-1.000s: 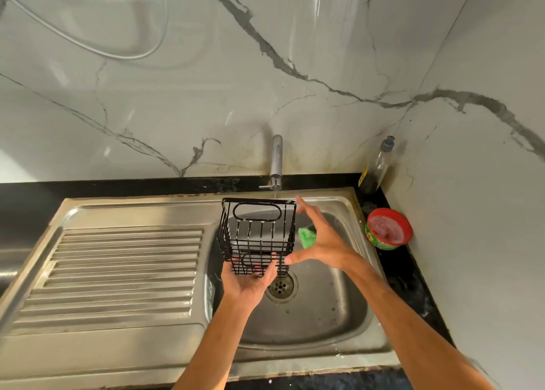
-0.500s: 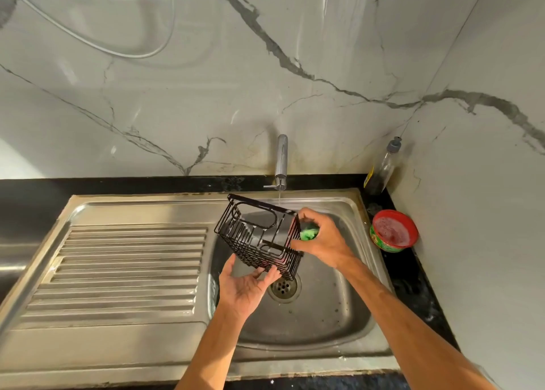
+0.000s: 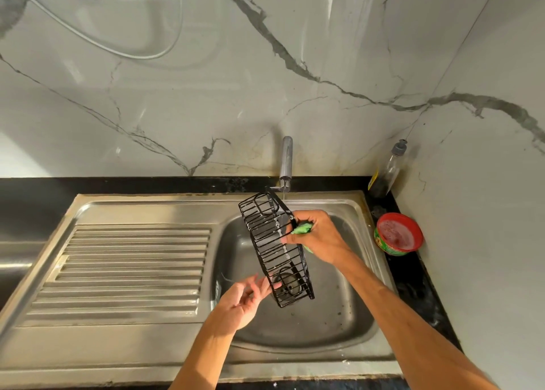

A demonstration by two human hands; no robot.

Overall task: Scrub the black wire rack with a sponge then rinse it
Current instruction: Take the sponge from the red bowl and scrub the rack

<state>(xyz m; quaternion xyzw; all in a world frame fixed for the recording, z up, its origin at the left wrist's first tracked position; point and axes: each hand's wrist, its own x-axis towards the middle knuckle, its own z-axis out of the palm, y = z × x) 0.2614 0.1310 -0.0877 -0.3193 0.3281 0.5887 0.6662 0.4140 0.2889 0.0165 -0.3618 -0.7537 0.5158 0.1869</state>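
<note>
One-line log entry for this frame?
phase: scrub | right hand: sponge on wire rack | left hand: open, at rack's lower end | tap: running

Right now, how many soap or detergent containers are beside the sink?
2: a clear bottle in the back right corner, and a red-rimmed tub on the black counter in front of it.

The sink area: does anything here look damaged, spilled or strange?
Nothing looks damaged or spilled. The black wire rack is tilted steeply over the sink, but both hands hold it there. Dark staining marks the wall around the tap.
</note>
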